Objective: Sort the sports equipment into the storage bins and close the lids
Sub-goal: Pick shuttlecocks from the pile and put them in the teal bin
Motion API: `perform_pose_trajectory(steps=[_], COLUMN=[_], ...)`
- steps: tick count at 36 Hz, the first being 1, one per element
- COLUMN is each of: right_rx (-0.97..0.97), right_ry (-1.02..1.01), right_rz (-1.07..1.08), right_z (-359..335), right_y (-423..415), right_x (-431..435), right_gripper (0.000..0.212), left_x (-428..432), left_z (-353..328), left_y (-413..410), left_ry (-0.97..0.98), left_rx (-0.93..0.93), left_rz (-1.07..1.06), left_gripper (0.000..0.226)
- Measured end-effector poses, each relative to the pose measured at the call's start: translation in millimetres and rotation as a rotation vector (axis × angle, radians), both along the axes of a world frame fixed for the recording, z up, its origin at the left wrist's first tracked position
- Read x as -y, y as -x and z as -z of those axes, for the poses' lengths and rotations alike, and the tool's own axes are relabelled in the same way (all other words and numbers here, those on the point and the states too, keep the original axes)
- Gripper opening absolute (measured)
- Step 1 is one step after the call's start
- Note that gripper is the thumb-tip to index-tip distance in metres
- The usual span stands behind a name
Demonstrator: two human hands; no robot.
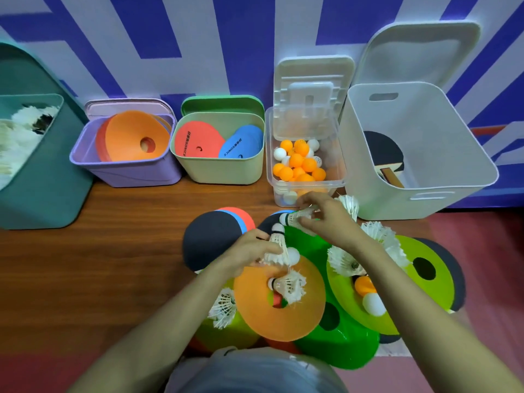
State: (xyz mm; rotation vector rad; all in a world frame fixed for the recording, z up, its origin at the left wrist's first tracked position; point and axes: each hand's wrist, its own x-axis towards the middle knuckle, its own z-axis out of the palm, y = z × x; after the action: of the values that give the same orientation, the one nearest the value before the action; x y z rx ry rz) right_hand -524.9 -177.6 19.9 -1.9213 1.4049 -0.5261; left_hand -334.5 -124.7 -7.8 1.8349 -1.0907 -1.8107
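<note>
Left hand (246,252) grips one shuttlecock (276,248) by the skirt, right hand (326,219) pinches a second shuttlecock (297,217), both above the orange cone (283,321). Featherlight, feathers probably crush: hold loosely near the cork. Teal bin (42,194) far left.

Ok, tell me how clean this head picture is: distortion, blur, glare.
Head view: wide-angle bend leans the white bin and teal bin outward at the edges; shuttlecocks inside the teal bin smear into blur; the middle is sharper; light is soft, no strong glare.
</note>
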Motion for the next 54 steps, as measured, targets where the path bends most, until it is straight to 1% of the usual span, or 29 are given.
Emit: perform_pose_trajectory(steps=[3,5,7,10,14,16,19,22,24,27,29,30,32,34,37,39,41,43,46,48,50,52,54], right_rx=[0.233,0.403,0.524,0.631,0.605,0.500,0.292,0.217,0.253,0.346,0.368,0.381,0.400,0.401,0.408,0.400,0.372,0.355,0.310,0.282,0.231,0.162,0.100], right_ry=[-0.163,-0.276,-0.353,-0.422,-0.448,-0.433,-0.314,-0.196,-0.157,-0.167,-0.146,-0.137,-0.118,-0.116,-0.115,-0.122,-0.114,-0.084,-0.019,0.019,0.064,0.105,0.140], right_rz=[0.164,0.264,0.283,0.214,0.065,-0.046,-0.206,-0.253,-0.222,-0.177,-0.214,-0.235,-0.274,-0.288,-0.322,-0.345,-0.370,-0.386,-0.384,-0.390,-0.401,-0.396,-0.366], right_z=[0.9,0.6,-1.9,-11.2,-26.6,-34.6,-47.9,-61.2,-71.9,-86.5,-94.1,-97.7,-104.1,-108.9,-108.4,-103.2,-99.5,-95.9,-90.6,-88.5,-85.8,-82.9,-78.6], right_y=[-7.4,-15.0,-25.2,-41.2,-64.3,-78.3,-107.3,-147.9,-180.3,-233.6,-271.2,-290.1,-329.9,-369.6,-427.4,-463.2,-494.4,-520.6,-551.9,-568.5,-583.7,-597.9,-611.7], right_x=[-0.1,-0.7,-1.3,-0.7,11.8,21.7,37.1,57.0,71.2,92.9,107.8,114.4,126.0,134.9,146.3,152.4,154.4,155.7,157.2,159.9,164.6,170.2,176.5], right_gripper=[0.022,0.018,0.020,0.027,0.032,0.036,0.041,0.037,0.031,0.026,0.032,0.031,0.028,0.030,0.030,0.032,0.037,0.040,0.038,0.035,0.033,0.031,0.032], left_x=[1.3,0.9,1.2,3.7,8.5,11.5,17.0,25.9,34.6,50.6,61.5,67.3,76.5,83.7,88.3,88.6,87.7,87.6,87.4,88.6,92.3,97.0,102.2], left_z=[-5.2,-12.9,-15.5,-24.0,-34.5,-42.4,-57.0,-75.2,-88.1,-107.8,-116.9,-119.7,-124.6,-127.0,-131.9,-129.8,-125.1,-115.8,-99.3,-91.8,-88.8,-89.4,-90.0], left_y=[-9.4,-13.2,-18.2,-27.5,-49.0,-63.7,-89.6,-120.0,-144.6,-189.2,-224.5,-243.8,-284.5,-324.8,-379.7,-415.5,-446.3,-472.0,-496.6,-506.9,-516.2,-524.2,-530.4], left_ry=[0.020,0.066,0.136,0.236,0.355,0.401,0.460,0.531,0.594,0.676,0.717,0.735,0.741,0.702,0.674,0.628,0.530,0.396,0.238,0.212,0.267,0.363,0.458], left_rx=[-0.107,-0.150,-0.181,-0.207,-0.172,-0.166,-0.157,-0.119,-0.049,0.090,0.190,0.251,0.377,0.499,0.646,0.819,0.998,1.121,1.172,1.186,1.192,1.187,1.229], left_rz=[-0.096,-0.175,-0.265,-0.363,-0.454,-0.469,-0.465,-0.503,-0.565,-0.688,-0.759,-0.777,-0.794,-0.824,-0.884,-0.893,-0.819,-0.682,-0.511,-0.473,-0.515,-0.617,-0.690], left_gripper=[0.014,0.020,0.025,0.025,0.019,0.023,0.027,0.026,0.024,0.022,0.015,0.017,0.032,0.043,0.049,0.051,0.049,0.045,0.039,0.035,0.037,0.041,0.041])
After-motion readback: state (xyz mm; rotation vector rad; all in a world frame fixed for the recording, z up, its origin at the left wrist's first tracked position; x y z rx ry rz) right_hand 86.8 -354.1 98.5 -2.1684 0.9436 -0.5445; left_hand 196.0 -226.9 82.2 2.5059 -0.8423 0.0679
